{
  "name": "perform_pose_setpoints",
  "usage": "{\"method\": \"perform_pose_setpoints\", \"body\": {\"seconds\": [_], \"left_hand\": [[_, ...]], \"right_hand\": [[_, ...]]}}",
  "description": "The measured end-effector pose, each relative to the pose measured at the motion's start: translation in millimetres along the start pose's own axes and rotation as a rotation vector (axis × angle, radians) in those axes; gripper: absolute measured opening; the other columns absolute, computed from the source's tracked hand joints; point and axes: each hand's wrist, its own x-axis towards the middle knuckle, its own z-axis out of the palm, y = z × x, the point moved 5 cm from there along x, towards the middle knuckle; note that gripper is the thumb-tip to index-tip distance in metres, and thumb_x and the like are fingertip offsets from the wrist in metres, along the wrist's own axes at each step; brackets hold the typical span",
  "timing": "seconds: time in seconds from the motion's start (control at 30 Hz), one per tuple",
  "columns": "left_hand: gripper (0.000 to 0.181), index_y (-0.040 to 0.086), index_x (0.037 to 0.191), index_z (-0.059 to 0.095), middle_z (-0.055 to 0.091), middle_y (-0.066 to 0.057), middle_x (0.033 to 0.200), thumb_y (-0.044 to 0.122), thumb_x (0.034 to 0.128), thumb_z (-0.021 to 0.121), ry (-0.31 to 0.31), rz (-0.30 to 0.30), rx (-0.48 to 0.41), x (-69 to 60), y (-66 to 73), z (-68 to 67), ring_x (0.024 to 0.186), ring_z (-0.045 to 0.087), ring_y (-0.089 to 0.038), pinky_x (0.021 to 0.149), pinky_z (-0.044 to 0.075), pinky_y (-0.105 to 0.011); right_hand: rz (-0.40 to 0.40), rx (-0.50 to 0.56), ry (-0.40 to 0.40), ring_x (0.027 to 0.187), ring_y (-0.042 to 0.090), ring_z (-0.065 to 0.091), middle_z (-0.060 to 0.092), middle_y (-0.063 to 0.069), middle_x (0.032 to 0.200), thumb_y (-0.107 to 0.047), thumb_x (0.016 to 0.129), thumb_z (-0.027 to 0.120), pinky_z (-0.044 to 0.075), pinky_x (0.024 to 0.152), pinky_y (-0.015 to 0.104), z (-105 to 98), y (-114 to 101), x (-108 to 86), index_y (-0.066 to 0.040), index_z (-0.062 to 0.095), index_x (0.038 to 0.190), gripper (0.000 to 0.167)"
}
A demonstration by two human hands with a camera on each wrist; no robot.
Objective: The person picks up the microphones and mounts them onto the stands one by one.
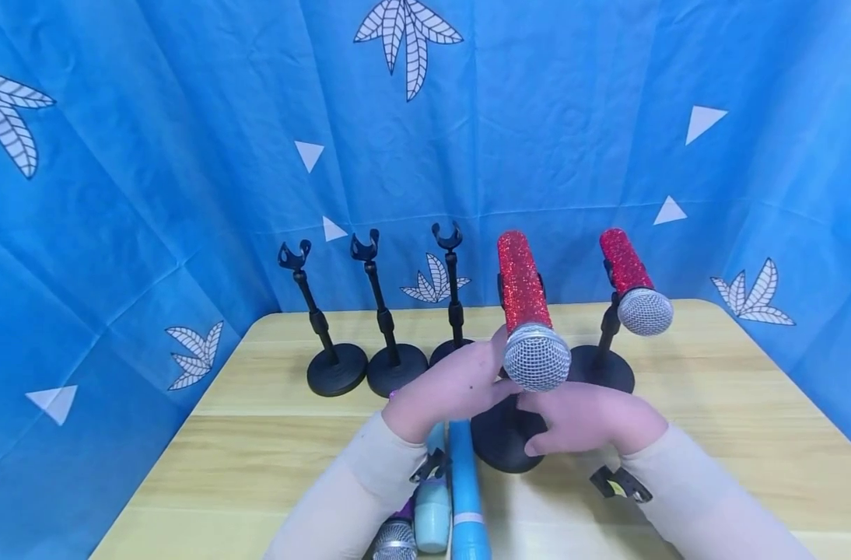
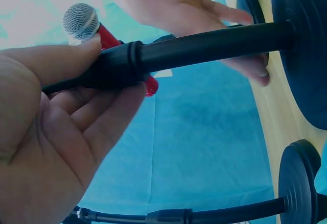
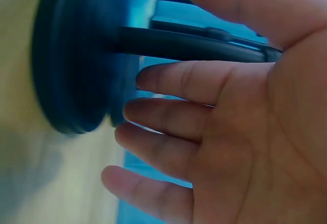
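A glittery red microphone (image 1: 523,288) with a silver mesh head sits in the clip of a black stand, tilted with its head toward me. My left hand (image 1: 460,381) grips that stand's pole (image 2: 214,45), thumb and fingers around its thicker collar. On the other side, my right hand (image 1: 590,416) is beside the pole, fingers extended and spread. Its palm (image 3: 245,132) shows bare in the right wrist view. The round base (image 1: 506,439) is below both hands; whether it touches the table I cannot tell.
A second red microphone (image 1: 628,264) rests on a stand at the right. Three stands with bare clips, including the leftmost stand (image 1: 320,323), line the table's back left. Near me lie a blue microphone (image 1: 467,498), a light teal one (image 1: 432,513) and a purple one (image 1: 396,537). Blue curtain (image 1: 537,117) surrounds the table.
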Motion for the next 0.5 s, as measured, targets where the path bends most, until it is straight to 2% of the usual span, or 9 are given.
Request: {"method": "perform_pose_setpoints", "body": {"seconds": [0.13, 0.3, 0.4, 0.5], "left_hand": [[0.066, 0.015, 0.144, 0.028, 0.067, -0.001, 0.12, 0.02, 0.0951, 0.073, 0.018, 0.038, 0.057, 1.6, 0.3, -0.5, 0.105, 0.066, -0.006, 0.094, 0.05, -0.021], [0.056, 0.01, 0.134, 0.036, 0.068, 0.001, 0.102, 0.02, 0.0937, 0.075, 0.034, 0.085, 0.087, 3.3, 2.2, -0.9, 0.091, 0.066, -0.003, 0.083, 0.051, -0.015], [0.055, 0.009, 0.131, 0.038, 0.066, 0.002, 0.097, 0.023, 0.0934, 0.075, 0.08, 0.115, 0.131, 4.0, 2.8, -0.7, 0.086, 0.067, -0.003, 0.079, 0.051, -0.013], [0.057, 0.009, 0.134, 0.039, 0.068, 0.001, 0.104, 0.028, 0.0935, 0.075, 0.143, 0.111, 0.173, 4.1, 1.0, 0.3, 0.09, 0.068, -0.005, 0.08, 0.052, -0.015]], "right_hand": [[-0.014, -0.058, -0.014, 0.081, 0.01, 0.055, 0.06, -0.006, 0.092, -0.034, 0.083, 0.078, 0.052, 0.081, 0.038, 9, 0, 4.7, -0.006, 0.068, 0.11, 0.04], [0.049, -0.063, -0.009, 0.08, 0.011, 0.053, 0.059, -0.007, 0.09, -0.032, 0.083, 0.078, 0.052, 0.077, 0.037, 14, 2, 5.9, -0.008, 0.07, 0.108, 0.036], [0.042, -0.063, 0.004, 0.079, 0.011, 0.053, 0.06, -0.008, 0.088, -0.029, 0.083, 0.079, 0.052, 0.077, 0.036, 14, 2, 6.7, -0.009, 0.071, 0.105, 0.031], [-0.009, -0.082, 0.04, 0.072, 0.01, 0.053, 0.06, -0.008, 0.081, -0.024, 0.082, 0.078, 0.053, 0.073, 0.035, 13, -2, 8.3, -0.01, 0.07, 0.098, 0.024]]}}
